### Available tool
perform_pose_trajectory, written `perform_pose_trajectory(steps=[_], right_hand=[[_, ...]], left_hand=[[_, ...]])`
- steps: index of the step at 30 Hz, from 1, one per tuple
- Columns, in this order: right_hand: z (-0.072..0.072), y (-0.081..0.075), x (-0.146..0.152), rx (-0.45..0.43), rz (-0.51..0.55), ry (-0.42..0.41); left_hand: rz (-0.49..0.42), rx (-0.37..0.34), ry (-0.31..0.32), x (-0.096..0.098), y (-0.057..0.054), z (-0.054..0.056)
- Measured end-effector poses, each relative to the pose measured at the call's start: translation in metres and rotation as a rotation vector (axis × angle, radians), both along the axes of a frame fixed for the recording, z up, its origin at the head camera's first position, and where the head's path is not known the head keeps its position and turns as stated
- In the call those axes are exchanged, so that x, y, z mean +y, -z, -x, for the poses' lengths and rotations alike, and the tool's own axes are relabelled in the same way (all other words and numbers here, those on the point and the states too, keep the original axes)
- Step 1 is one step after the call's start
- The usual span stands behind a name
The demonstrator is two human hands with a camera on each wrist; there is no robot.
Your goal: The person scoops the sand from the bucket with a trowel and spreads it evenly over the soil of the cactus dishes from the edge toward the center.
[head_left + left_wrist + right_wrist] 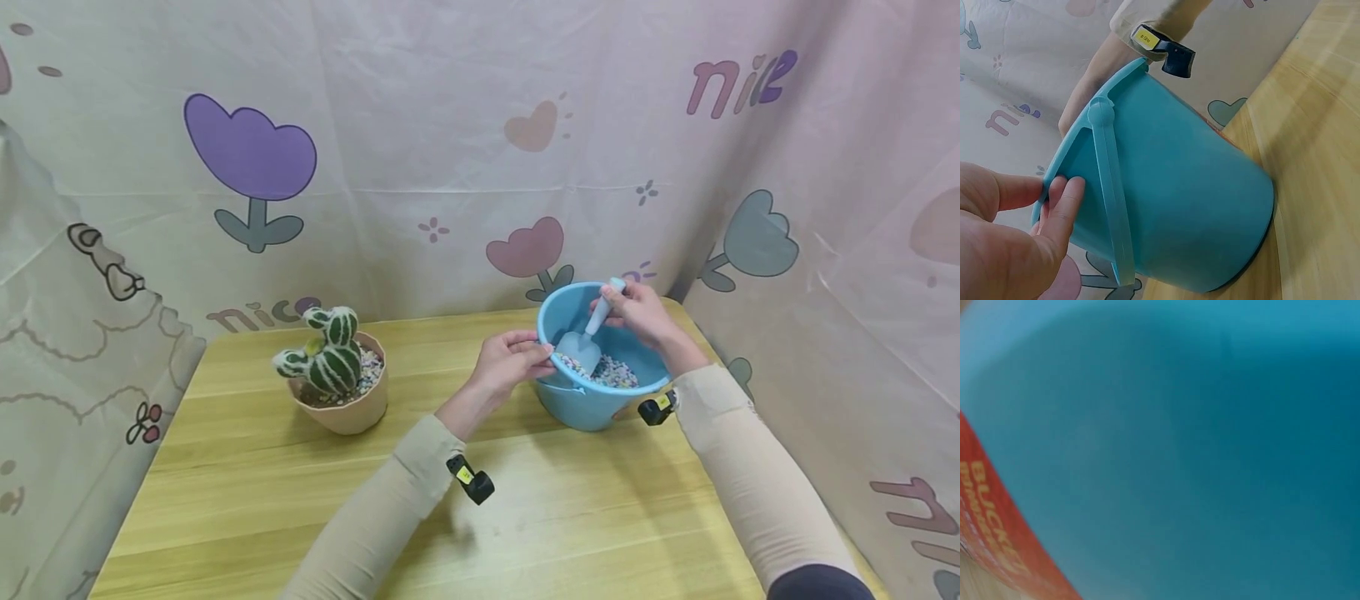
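Observation:
A blue bucket [581,408] stands at the table's back right, with small multicoloured pebbles [617,372] inside. My left hand [512,360] pinches its rim between thumb and fingers; the left wrist view shows this grip [1054,206] beside the bucket's handle [1113,194]. My right hand [637,312] holds a light blue toy shovel [600,317] by its handle, inside the bucket. The shovel's blade points down, its edge among the pebbles. In the right wrist view the bucket's wall [1179,462] fills nearly everything and hides the right hand.
A felt-like green cactus [336,367] with white stripes sits in a peach pot [352,419] on the left of the wooden table [247,500]. Patterned cloth [420,125] hangs behind the table and along both sides. An orange label [1010,544] is on the bucket.

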State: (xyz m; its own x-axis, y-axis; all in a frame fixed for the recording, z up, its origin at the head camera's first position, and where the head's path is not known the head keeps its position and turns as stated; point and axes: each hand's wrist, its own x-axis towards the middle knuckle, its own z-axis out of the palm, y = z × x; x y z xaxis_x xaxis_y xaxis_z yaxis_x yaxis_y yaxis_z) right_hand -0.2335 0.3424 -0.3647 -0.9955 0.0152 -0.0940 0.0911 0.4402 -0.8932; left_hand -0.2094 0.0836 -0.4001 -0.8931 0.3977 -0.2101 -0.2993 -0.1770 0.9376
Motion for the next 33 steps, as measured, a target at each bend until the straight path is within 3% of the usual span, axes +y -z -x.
perform_pose_trajectory(steps=[16,27,33], right_hand=[[0.0018,-0.0009,0.0012,-0.058,0.071,0.022],[0.0022,-0.0020,0.0016,-0.054,0.133,-0.033],[-0.0002,-0.0033,0.0010,-0.065,0.126,-0.021]], left_hand=[[0.025,0.019,-0.009,0.0004,-0.0025,-0.0023],[0.013,0.028,-0.015,0.0002,-0.0049,-0.0033],[0.023,0.027,-0.012,0.0003,-0.0044,-0.0037]])
